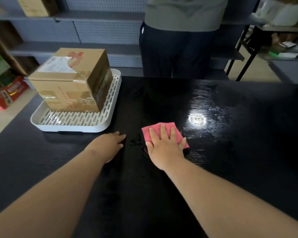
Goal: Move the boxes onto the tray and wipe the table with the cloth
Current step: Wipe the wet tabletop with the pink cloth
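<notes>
Head view, starting at the far left: are the boxes (67, 95) on the tray (70, 128)?

— Yes. Two cardboard boxes sit stacked on the white slotted tray at the table's far left corner, and no other box shows on the table (248, 169). That half of the task looks done.

— And the wiping?

— It seems to be under way. The pink cloth (167, 125) lies flat on the dark tabletop near the middle. Streaky, shiny patches to its right suggest that part has been wiped. The dull left and near areas probably have not, though that is hard to tell for sure.

— How are the hands placed?

— The left hand (110, 143) rests palm down on the bare table just left of the cloth, with the fingers straight and nothing held. The right hand (163, 145) presses on the cloth with the fingers spread and straight, not curled round it. Both forearms reach forward from the near edge.

— Anyone else in view?

— A standing person (179, 48) is at the far side.
</notes>
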Motion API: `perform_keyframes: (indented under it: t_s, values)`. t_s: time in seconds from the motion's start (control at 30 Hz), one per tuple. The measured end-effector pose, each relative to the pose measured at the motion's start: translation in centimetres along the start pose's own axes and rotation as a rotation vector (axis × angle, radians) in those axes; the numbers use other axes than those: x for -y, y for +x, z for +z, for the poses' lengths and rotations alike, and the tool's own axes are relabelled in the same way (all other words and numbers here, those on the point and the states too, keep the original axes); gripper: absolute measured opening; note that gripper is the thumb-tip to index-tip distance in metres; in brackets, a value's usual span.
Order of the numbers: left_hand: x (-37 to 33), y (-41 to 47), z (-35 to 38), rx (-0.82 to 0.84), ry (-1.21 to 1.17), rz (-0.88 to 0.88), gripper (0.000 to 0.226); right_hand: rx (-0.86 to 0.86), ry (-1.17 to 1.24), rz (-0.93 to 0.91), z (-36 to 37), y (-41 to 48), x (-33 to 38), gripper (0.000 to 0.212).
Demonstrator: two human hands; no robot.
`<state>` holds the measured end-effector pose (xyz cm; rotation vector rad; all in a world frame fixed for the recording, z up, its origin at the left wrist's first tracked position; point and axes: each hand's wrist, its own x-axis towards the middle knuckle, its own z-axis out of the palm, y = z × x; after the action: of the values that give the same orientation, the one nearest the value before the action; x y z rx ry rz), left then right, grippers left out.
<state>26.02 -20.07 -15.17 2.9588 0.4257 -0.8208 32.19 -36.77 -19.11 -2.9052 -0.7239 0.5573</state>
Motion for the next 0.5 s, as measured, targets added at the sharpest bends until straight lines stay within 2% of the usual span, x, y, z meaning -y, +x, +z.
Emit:
perform_keyframes:
  t_s: [0.23,0.5]
  values:
    - [1.4,-0.1,-0.2,0.022,0.004,0.07,0.052,0.016,-0.017,0.066,-1.7,4.0,0.9,0.055]
    - [1.4,-0.2,0.4,-0.031,-0.013,0.097,0.055,0.028,-0.158,-0.293,1.4,-4.4,2.2,0.059]
